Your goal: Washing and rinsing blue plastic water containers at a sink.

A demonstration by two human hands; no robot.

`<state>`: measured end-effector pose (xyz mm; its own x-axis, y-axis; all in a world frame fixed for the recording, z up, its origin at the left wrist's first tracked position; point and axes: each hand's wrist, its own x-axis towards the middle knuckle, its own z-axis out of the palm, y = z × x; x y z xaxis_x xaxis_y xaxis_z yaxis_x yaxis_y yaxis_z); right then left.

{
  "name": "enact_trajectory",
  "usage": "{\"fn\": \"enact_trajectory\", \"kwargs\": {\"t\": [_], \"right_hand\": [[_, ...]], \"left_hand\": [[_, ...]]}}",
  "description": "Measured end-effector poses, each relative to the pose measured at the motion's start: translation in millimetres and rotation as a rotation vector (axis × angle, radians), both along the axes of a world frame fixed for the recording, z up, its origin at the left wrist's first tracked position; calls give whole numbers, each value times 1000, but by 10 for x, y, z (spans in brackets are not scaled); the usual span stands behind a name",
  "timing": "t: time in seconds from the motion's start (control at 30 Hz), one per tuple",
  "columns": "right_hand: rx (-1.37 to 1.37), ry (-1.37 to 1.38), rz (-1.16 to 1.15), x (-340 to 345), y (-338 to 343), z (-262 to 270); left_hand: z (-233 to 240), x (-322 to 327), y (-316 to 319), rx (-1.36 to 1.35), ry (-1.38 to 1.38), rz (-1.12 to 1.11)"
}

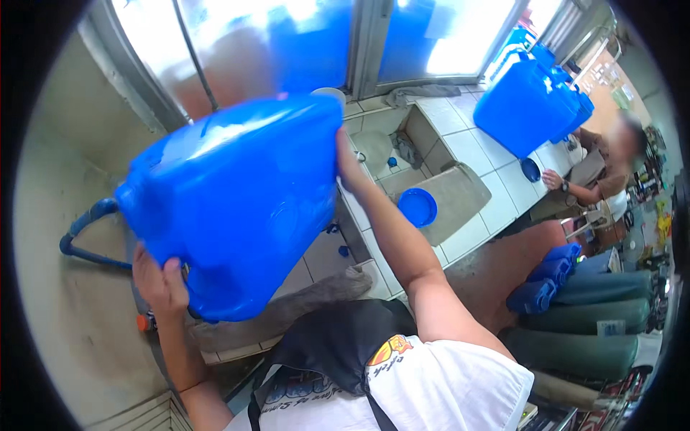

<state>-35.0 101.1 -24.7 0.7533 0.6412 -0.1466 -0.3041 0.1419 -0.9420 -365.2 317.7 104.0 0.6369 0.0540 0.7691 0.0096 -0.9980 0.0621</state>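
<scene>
A large blue plastic water container [242,199] is tilted on its side in front of me, raised over a tiled basin. My left hand [161,280] grips it at the handle end, with the thumb at the handle opening. At the opposite end, my right hand [349,161] presses on the container's wall; part of its fingers is hidden behind the plastic. Below, a dark wet-looking cloth [323,293] lies along the near rim of the basin. Small blue caps [343,251] rest on the basin floor.
Right of the container, a shallow blue basin [417,208] sits on a tiled ledge [463,140]. Blue containers [523,102] stand on the ledge, near a seated person [609,167]. A blue pipe [81,226] juts from the left wall. Large green cylinders [585,315] lie at lower right.
</scene>
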Motion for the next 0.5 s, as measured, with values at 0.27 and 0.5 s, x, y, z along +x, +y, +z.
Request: {"fn": "enact_trajectory", "kwargs": {"t": [0.27,0.5], "right_hand": [[148,267,-167,-559,-10,-417],[-200,290,115,-484,-21,-664]], "left_hand": [[-705,-108,242,-100,10,-129],[-904,120,461,-944,157,-34]]}}
